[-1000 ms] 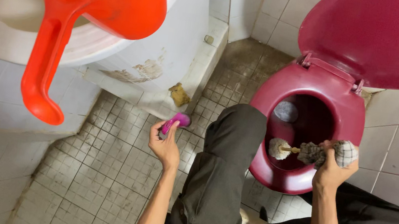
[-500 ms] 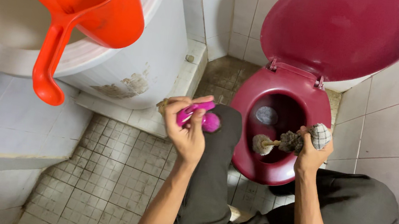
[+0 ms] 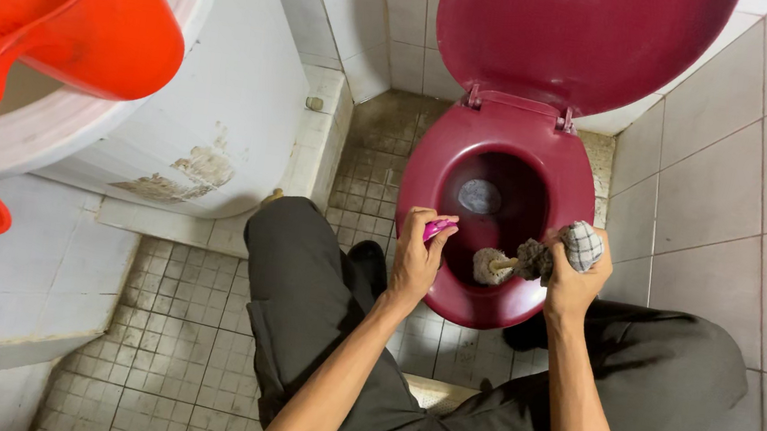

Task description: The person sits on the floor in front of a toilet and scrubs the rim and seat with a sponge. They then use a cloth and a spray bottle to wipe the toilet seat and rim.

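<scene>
Left hand (image 3: 418,255) grips pink bottle (image 3: 439,228); right hand (image 3: 572,280) grips rag (image 3: 582,244) and brush (image 3: 495,265) over toilet (image 3: 429,172): risk, bottle slipping into bowl.

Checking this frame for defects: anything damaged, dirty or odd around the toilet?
Yes. The white basin wall has peeling, brown-stained patches low down, and the floor tiles beside the maroon toilet are grimy. The brush in the right hand looks worn and discoloured.

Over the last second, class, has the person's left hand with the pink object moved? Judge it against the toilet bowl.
Yes. The left hand, holding the pink object, has risen from the tiled floor and travelled right to the rim of the toilet bowl.
</scene>
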